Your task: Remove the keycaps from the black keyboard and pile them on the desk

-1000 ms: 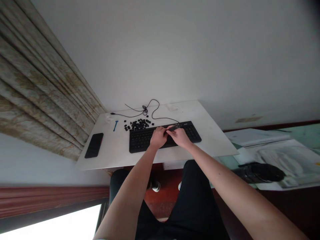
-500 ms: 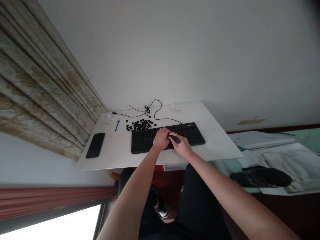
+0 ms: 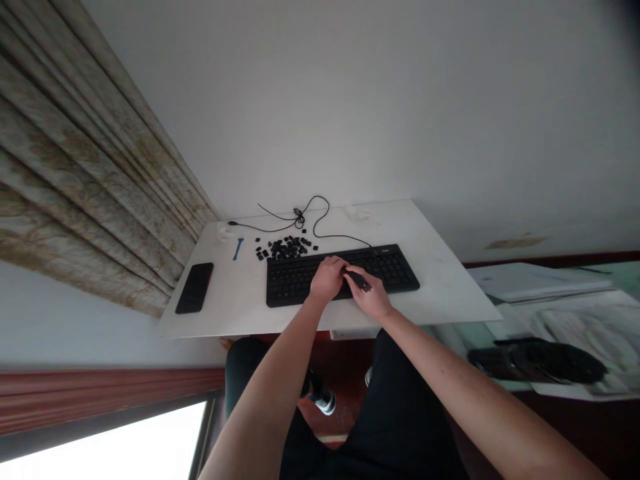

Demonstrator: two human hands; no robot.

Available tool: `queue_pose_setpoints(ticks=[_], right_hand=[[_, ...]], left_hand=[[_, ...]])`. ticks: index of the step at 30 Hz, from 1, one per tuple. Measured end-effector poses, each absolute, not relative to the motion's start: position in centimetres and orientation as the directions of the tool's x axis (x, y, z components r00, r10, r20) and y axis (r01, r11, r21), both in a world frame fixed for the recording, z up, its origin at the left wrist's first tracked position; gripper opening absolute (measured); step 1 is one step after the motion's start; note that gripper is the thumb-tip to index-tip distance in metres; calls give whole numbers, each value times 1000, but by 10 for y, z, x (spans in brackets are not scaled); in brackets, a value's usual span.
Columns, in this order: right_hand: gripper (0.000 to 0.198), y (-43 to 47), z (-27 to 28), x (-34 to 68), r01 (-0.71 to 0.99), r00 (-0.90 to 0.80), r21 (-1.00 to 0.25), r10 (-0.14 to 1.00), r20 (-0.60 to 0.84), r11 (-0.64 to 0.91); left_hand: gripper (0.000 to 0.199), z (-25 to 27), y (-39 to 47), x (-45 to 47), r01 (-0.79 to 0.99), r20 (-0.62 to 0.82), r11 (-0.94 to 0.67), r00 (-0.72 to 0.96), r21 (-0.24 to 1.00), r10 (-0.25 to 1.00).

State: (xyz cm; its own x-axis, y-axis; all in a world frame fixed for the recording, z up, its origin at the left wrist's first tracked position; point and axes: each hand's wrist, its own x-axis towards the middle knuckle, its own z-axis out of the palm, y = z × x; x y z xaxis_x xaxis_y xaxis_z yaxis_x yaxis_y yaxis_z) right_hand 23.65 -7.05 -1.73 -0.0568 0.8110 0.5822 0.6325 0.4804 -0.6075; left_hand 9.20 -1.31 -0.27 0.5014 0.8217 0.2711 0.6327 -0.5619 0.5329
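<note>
From my remote seat, my right hand [image 3: 374, 300] is clamped on a dark tool [image 3: 359, 281] over the keyboard [image 3: 290, 283] on the desk [image 3: 443, 287]; I can't tell what my left hand [image 3: 327, 278] grips. Likely key work, calling for steadiness.

The right hand [image 3: 373, 297] sits closer to the desk's [image 3: 450, 297] near edge than a second ago; the dark tool [image 3: 359, 281] in its grasp, earlier pointing toward the far edge, slants back toward the near right corner; below the near edge, a shoe [image 3: 326, 402] shows farther out; the whole desk appears shifted slightly rightward in view.
</note>
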Motion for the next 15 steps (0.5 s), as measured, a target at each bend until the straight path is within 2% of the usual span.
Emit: queue_pose_setpoints(ticks=[3,6,10,12,15], right_hand=[[25,-64,-4,235,711,-13,-608,871,492,354],[25,-46,19,235,796,-34,-564,946,323,221],[16,-21,44,238,844,-51,-516,979,196,147],[10,-13,49,241,827,-35,-549,985,166,122],[12,-7,48,244,753,-4,-653,993,116,79]], left_hand=[[28,-6,-11,94,641,284,-554,481,531,829],[20,-8,-9,95,663,283,-532,453,527,845],[15,-6,-8,95,665,269,-507,434,548,860],[19,-4,-9,94,652,258,-498,433,572,863],[27,0,-11,93,635,239,-477,426,607,872]])
